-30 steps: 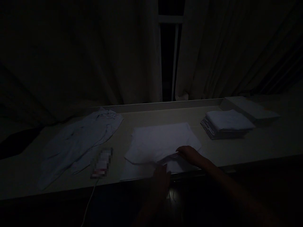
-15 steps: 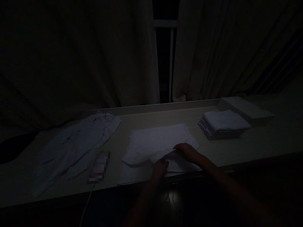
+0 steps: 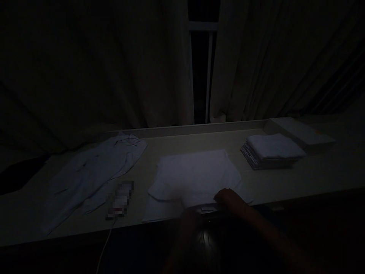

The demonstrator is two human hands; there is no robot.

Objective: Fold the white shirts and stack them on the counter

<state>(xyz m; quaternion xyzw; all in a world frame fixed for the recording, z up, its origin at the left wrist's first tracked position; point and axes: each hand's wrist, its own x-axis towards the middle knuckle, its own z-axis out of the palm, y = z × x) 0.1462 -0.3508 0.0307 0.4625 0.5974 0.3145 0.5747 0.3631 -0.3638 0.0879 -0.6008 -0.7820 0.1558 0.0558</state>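
Note:
A white cloth [image 3: 196,175], partly folded over itself, lies at the front of a pale table, its near flap at the table's edge. My right hand [image 3: 231,201] is closed on this near flap, toward its right side. Close by on the left, my left hand [image 3: 189,220] is dark and smeared by motion at the cloth's near edge, and its fingers cannot be made out. To the right of the cloth sits a stack of folded white cloths [image 3: 273,148].
Another white garment [image 3: 94,171] is spread out on the left. Near it lies a pixelated phone-like object [image 3: 120,201] with a white cable [image 3: 105,247]. Behind the stack stands a pale box [image 3: 299,131]. Curtains [image 3: 159,68] hang behind the table [image 3: 171,142]. The light is very dim.
The lifted near flap of the cloth has come down flatter toward the table's edge. Both my hands have moved down, toward me. The view has shifted slightly.

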